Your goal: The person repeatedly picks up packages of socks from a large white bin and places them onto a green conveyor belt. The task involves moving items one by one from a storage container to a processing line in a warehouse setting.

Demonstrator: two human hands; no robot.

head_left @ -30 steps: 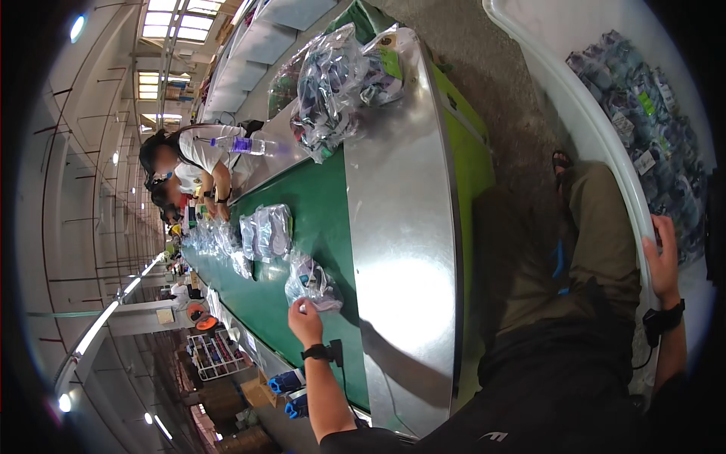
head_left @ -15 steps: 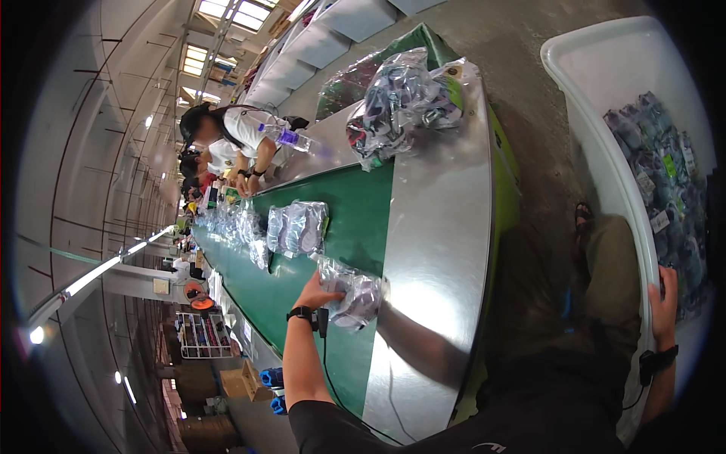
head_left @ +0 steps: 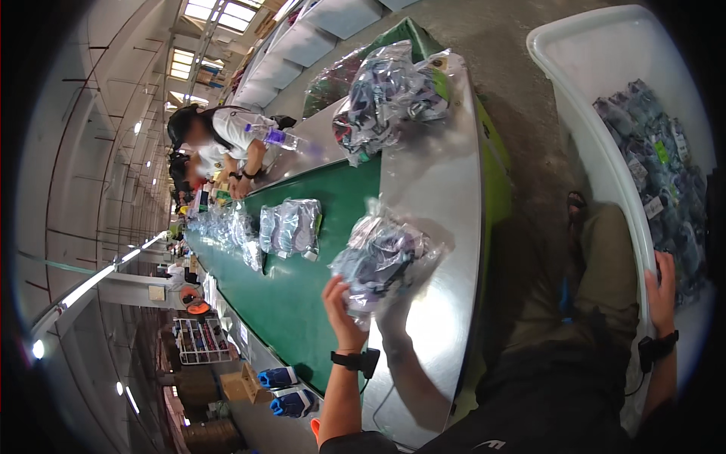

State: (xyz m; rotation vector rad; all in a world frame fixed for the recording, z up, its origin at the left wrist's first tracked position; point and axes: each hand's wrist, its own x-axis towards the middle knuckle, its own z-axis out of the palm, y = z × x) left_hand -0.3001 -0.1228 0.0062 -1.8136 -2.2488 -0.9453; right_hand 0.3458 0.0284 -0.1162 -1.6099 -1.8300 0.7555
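My left hand (head_left: 342, 315) has its fingers against the near-left side of a clear plastic bag (head_left: 384, 257) packed with grey-purple pieces. The bag is over the seam between the green conveyor belt (head_left: 349, 193) and the shiny metal table end (head_left: 432, 189); part of my grip is hidden behind it. Farther up the belt lies another bag of similar pieces (head_left: 291, 227). On the right, my right hand (head_left: 661, 293) is closed over the rim of a large white bin (head_left: 563, 68), which holds many bagged pieces (head_left: 654, 170).
A heap of plastic-wrapped bags (head_left: 393, 94) stands at the metal table's far end. Across the belt, a co-worker (head_left: 238, 136) bends over it beside a plastic bottle (head_left: 280, 138). Blue shoes (head_left: 291, 403) are by the belt's left edge. More bags (head_left: 227, 227) line the belt.
My left hand has drawn the bag rightward and upward from the belt toward the metal end. My right hand stays on the bin rim. The view has shifted slightly.
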